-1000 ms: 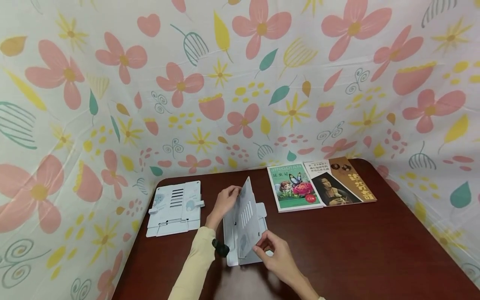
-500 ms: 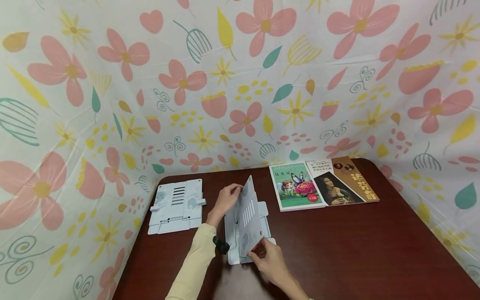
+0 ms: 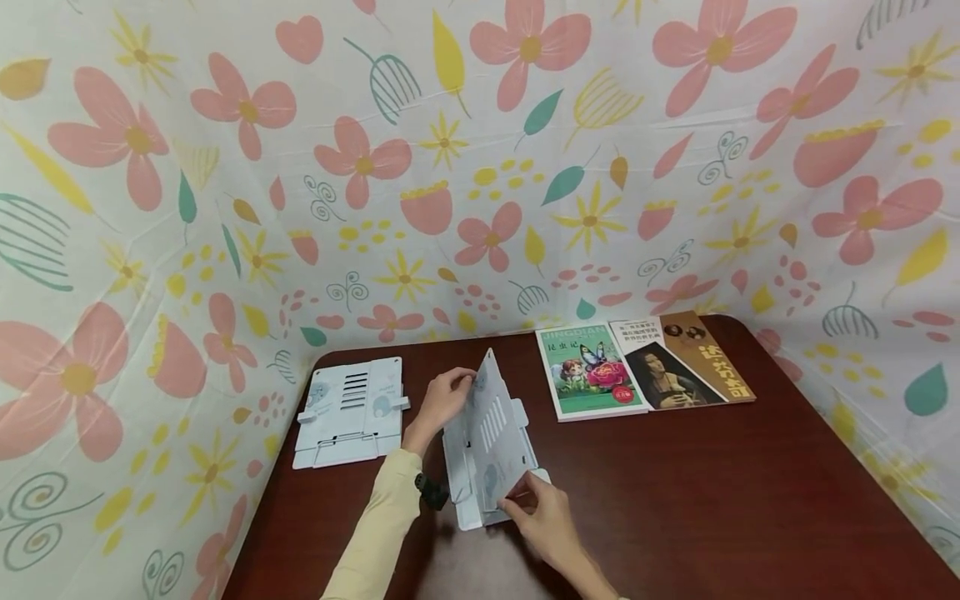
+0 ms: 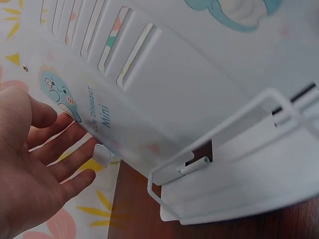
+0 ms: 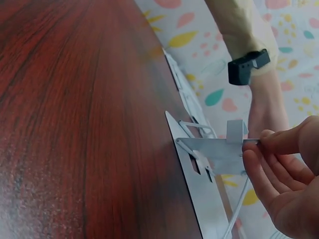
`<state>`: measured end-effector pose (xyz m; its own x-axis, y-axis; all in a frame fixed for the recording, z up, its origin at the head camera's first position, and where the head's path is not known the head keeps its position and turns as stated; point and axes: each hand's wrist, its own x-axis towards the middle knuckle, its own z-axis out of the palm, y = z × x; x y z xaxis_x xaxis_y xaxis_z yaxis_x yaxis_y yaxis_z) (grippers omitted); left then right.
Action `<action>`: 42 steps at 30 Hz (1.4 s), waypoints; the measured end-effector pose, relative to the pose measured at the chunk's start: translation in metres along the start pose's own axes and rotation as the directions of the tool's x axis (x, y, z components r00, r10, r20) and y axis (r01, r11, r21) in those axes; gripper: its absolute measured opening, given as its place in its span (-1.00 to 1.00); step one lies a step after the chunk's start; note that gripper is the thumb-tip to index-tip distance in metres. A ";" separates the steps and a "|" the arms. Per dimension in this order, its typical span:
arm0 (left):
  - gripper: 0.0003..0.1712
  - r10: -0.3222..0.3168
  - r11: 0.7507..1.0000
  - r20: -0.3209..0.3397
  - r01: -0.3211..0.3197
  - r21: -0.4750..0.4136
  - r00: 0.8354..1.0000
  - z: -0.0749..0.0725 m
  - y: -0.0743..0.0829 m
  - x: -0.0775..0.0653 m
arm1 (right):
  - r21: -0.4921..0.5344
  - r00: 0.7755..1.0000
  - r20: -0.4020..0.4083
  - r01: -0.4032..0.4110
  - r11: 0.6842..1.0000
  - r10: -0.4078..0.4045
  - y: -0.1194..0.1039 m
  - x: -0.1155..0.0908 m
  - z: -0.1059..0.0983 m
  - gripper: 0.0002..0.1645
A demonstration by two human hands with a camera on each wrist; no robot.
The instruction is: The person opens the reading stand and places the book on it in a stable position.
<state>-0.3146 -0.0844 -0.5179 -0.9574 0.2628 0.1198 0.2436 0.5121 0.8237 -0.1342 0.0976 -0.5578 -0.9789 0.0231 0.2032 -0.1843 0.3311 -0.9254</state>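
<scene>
A white metal book stand (image 3: 495,437) with dinosaur prints stands on the table, its slotted panel raised steeply from the flat base. My left hand (image 3: 444,396) holds the panel's far edge near the top corner. In the left wrist view, the thumb of that left hand (image 4: 30,149) is on the near side, and its fingers reach behind the printed panel (image 4: 169,74). A wire bracket (image 4: 219,130) sticks up by the base. With thumb and fingers, my right hand (image 3: 551,517) pinches the panel's near edge; the right wrist view shows this right hand (image 5: 284,169) beside a small folded tab (image 5: 235,131).
A second, matching book stand (image 3: 352,412) lies folded flat at the table's left. Toward the back right lie a green-covered book (image 3: 592,371) and a brown and white book (image 3: 678,358). Patterned cloth (image 3: 480,167) hangs behind the dark wooden table (image 3: 675,500).
My right hand has slid down to the panel's lower near corner. The raised stand and my left hand have shifted slightly left. Both hands keep hold of the panel.
</scene>
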 end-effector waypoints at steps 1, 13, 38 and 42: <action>-0.65 -0.001 1.000 -0.002 0.001 0.002 1.000 -0.002 -0.002 -0.001 | 0.007 1.000 -0.004 -0.004 1.000 0.004 0.000 0.001 0.000 -0.78; -0.66 -0.065 0.998 -0.111 0.063 -0.026 0.992 -0.025 -0.023 -0.013 | 0.040 0.998 -0.046 -0.045 0.998 0.047 0.006 0.018 -0.012 -0.75; -0.64 -0.159 0.985 -0.231 0.140 -0.097 0.960 -0.051 -0.040 -0.033 | -0.277 0.997 -0.070 -0.006 0.961 -0.014 0.027 0.110 -0.045 -0.89; -0.63 -0.177 0.982 -0.252 0.153 -0.112 0.951 -0.053 -0.044 -0.033 | -0.304 0.998 -0.057 0.005 0.953 -0.023 0.029 0.135 -0.044 -0.89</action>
<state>-0.3021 -0.1591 -0.5281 -0.9930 -0.0469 0.1084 0.0758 0.4514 0.8891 -0.2682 0.1521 -0.5433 -0.9677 0.0691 0.2425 -0.1534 0.6019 -0.7837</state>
